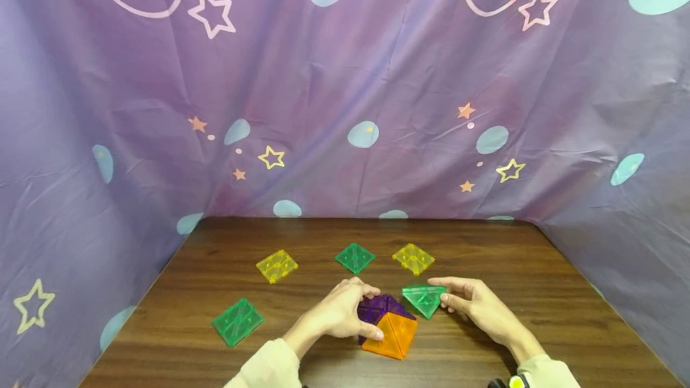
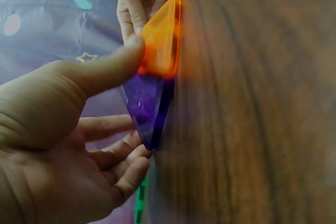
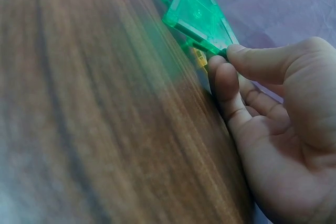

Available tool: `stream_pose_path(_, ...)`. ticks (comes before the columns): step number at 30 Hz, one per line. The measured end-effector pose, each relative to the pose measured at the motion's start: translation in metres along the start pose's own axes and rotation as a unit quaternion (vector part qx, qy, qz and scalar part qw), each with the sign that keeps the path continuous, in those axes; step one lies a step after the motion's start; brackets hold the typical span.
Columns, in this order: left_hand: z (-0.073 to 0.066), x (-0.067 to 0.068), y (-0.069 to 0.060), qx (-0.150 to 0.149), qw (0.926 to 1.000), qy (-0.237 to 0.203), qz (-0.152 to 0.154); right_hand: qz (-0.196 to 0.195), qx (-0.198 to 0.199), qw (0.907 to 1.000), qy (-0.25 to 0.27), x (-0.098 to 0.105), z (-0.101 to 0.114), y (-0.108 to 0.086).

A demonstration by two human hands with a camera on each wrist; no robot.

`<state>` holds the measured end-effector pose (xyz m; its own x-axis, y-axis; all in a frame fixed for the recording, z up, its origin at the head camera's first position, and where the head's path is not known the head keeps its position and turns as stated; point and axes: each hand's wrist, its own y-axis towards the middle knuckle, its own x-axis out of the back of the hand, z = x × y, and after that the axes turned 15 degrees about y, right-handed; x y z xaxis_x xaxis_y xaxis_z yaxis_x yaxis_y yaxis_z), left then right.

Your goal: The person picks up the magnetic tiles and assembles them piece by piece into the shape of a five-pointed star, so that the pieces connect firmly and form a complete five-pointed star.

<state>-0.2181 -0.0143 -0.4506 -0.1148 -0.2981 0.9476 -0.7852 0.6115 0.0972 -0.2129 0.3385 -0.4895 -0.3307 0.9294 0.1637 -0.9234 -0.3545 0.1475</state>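
A low peaked block of translucent magnetic tiles stands on the table, with orange tiles (image 1: 399, 335) in front and purple tiles (image 1: 387, 302) behind and to the left. Around its left side my left hand (image 1: 345, 310) grips it, thumb on the orange face and fingers against the purple side. My right hand (image 1: 480, 304) pinches a green triangular tile piece (image 1: 424, 299) by its right corner between thumb and fingers. This green piece (image 3: 197, 11) is tilted up, just right of the block and apart from it. Whether it is one tile or several joined, I cannot tell.
Flat on the brown wooden table (image 1: 485, 250) lie a green tile (image 1: 238, 321) at the left, a yellow tile (image 1: 277, 266), another green tile (image 1: 354, 257) and a second yellow tile (image 1: 413, 258) farther back. A purple patterned curtain (image 1: 334, 88) surrounds the table's back and sides.
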Motion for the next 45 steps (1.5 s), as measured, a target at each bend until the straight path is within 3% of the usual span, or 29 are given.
stream_pose_path(3,0.005,-0.001,0.004,-0.013,0.9997,-0.014,-0.014,0.009,0.001,1.0000,-0.001,0.000,0.001,0.001)
stream_pose_path(10,0.009,-0.005,0.014,-0.025,0.9969,-0.074,-0.009,0.014,0.001,0.9999,-0.004,0.001,0.002,0.001)
stream_pose_path(21,0.001,-0.012,0.028,-0.061,0.9966,-0.050,-0.022,0.035,0.008,0.9993,0.001,0.001,0.001,0.000)
stream_pose_path(32,0.002,-0.011,0.029,-0.040,0.9933,-0.100,-0.042,0.016,0.007,0.9997,-0.014,-0.002,0.001,0.003)
stream_pose_path(45,0.004,-0.011,0.027,-0.028,0.9919,-0.114,-0.049,0.011,-0.005,0.9996,-0.026,-0.005,0.004,0.002)
